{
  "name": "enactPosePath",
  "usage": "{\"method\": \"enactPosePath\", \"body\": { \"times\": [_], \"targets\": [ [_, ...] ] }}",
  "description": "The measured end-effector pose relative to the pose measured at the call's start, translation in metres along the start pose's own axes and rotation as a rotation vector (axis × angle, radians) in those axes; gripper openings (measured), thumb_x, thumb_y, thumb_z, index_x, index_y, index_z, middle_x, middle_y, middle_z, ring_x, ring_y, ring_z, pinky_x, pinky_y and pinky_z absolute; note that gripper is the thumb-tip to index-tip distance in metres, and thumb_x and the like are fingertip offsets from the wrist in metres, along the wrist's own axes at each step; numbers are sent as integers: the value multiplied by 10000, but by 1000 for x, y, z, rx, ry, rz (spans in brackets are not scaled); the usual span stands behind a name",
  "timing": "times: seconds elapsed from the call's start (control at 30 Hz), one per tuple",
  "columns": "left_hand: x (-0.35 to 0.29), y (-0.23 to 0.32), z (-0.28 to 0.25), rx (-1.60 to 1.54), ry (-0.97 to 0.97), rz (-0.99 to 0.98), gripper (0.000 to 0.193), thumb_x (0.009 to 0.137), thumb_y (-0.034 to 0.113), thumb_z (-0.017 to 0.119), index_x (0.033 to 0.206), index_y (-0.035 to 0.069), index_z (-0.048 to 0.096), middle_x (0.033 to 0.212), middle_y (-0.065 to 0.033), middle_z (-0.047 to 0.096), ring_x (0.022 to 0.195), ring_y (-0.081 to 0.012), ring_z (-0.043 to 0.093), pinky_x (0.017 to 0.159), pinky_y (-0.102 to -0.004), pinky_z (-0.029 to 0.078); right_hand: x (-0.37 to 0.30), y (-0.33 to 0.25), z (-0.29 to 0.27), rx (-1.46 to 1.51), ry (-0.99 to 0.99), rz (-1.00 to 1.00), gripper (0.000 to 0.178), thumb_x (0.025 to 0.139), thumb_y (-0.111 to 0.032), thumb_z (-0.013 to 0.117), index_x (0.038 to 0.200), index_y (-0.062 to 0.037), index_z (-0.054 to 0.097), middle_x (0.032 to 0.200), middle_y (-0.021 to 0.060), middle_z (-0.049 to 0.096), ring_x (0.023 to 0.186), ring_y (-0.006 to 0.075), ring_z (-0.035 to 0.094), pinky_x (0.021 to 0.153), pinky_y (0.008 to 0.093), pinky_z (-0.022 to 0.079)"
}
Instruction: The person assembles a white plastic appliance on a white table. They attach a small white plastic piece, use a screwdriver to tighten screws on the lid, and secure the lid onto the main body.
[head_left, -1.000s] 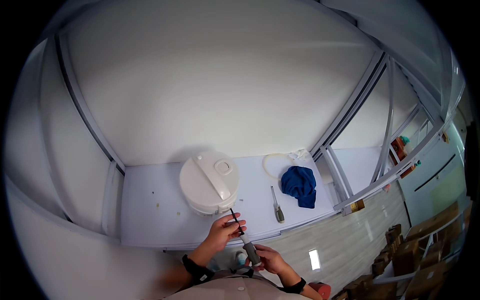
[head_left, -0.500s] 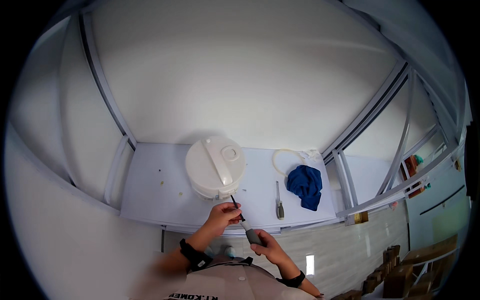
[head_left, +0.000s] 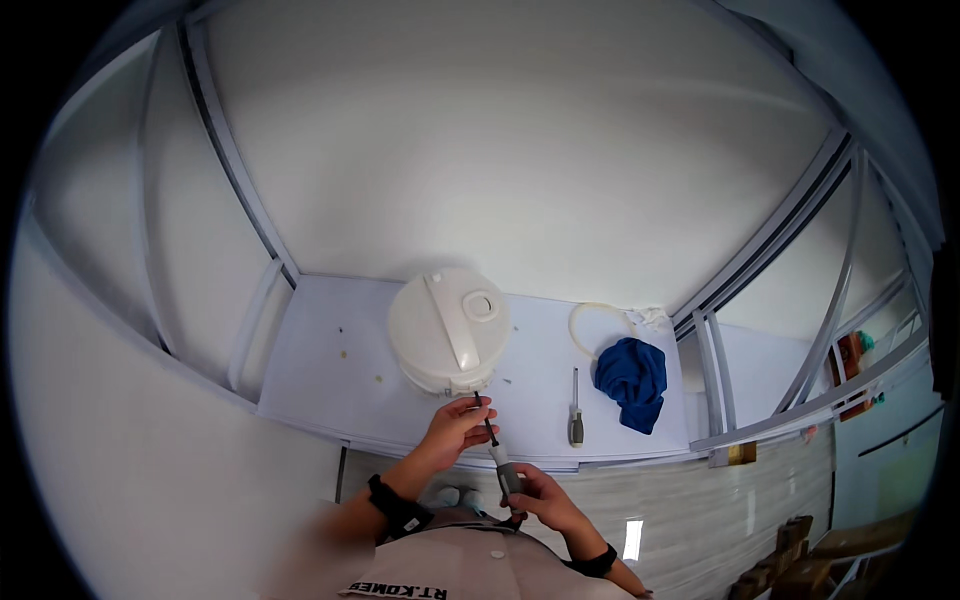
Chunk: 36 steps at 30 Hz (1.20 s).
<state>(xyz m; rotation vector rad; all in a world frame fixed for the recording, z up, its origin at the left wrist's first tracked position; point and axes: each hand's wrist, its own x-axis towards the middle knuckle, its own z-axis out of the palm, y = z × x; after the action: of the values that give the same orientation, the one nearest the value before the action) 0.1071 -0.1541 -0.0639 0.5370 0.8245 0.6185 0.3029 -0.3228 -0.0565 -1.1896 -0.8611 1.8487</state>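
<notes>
A screwdriver (head_left: pixel 508 476) with a grey and white handle and a dark shaft is held between my two hands. My right hand (head_left: pixel 547 500) is closed around its handle, near the table's front edge. With thumb and fingers, my left hand (head_left: pixel 455 432) pinches the shaft close to its tip. That tip points at the front of a white round appliance (head_left: pixel 410 325), which looks like a rice cooker with a lid bar and a round vent. Whether the tip touches the appliance I cannot tell.
On the white table (head_left: pixel 310 390), a second screwdriver (head_left: pixel 576 428) lies to the right. Beside it are a crumpled blue cloth (head_left: pixel 632 375) and a pale hose loop (head_left: pixel 574 325). Several small bits dot the tabletop. Metal frame posts (head_left: pixel 235 165) flank the table; cardboard boxes (head_left: pixel 790 560) stand at lower right.
The whole view has shifted a little, so the table and its things sit farther right. The screwdriver stands slightly steeper in my hands. Both hands keep their hold.
</notes>
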Motion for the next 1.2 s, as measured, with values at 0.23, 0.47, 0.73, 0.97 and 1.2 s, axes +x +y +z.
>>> {"method": "enactPosePath", "body": {
  "times": [0.23,0.47,0.73,0.97,1.2],
  "targets": [
    [22,-4,-4,-113,61,2,247,1055,285,652,1219,103,682,1070,-25,695,935,-223,715,792,-355,575,-1,-10,2,-175,122,-78,581,892,-93,832,1403,1,570,1126,6,653,980,105,624,880,278,531],
    [26,-1,-9,-189,61,-72,292,1019,306,653,1223,97,661,1097,-31,705,943,-260,732,771,-343,573,-4,-14,2,-350,183,-134,604,872,-88,846,1403,-23,566,1065,15,645,951,110,623,844,283,532],
    [26,-1,-8,-138,80,-61,291,1019,302,616,1203,83,665,1118,-45,711,968,-266,736,791,-351,573,-3,-12,-2,-431,198,-109,586,862,-204,854,1351,-21,588,1009,48,644,920,141,596,841,306,512],
    [25,-3,-13,-69,6,-38,284,1009,270,613,1204,71,666,1073,-69,724,945,-244,735,770,-338,576,-8,-19,-4,-582,162,-63,464,854,-116,813,1249,-8,595,1026,59,633,957,165,604,862,339,517],
    [25,-5,-8,96,-24,-21,238,993,191,652,1194,67,683,1051,-99,742,898,-241,750,743,-334,579,-24,-8,-24,-611,171,-88,487,835,-167,784,1257,-7,600,946,88,629,856,198,567,783,347,493]
  ]
}}
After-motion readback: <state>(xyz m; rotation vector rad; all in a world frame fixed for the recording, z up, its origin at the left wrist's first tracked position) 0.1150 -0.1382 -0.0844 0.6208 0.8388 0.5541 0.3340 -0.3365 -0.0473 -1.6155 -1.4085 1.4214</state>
